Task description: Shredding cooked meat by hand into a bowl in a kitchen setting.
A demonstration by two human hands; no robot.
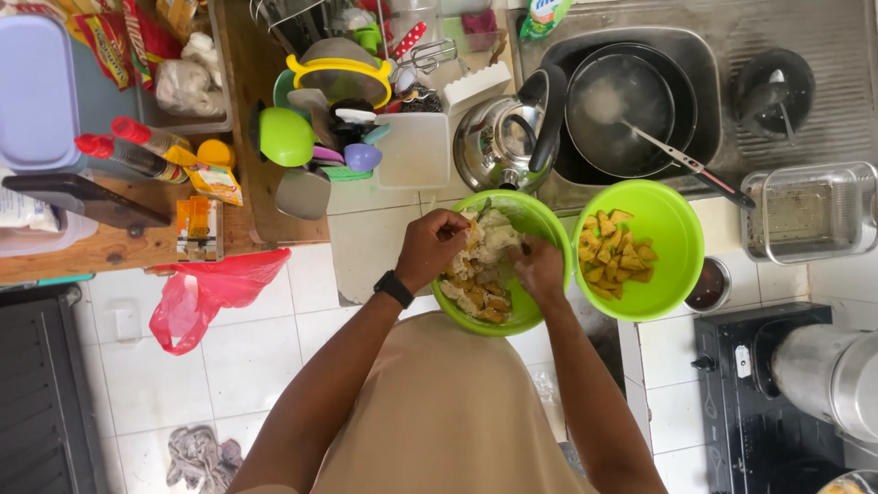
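We have both hands in one green bowl [540,220]. Our left hand [432,245] and right hand [540,268] pinch bits of the food [476,284].

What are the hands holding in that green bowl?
Both hands, left hand and right hand, are in the food mixture inside the green bowl. Whether they grip pieces cannot be told.

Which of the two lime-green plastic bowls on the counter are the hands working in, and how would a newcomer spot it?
Start at the steel sink holding the dark pan; two lime-green plastic bowls sit just in front of it. Take the one nearer the shiny kettle, the lime-green bowl of pale mixed food, with the left hand and right hand inside. Its neighbour, the lime-green bowl of golden fried pieces, has no hands in it.
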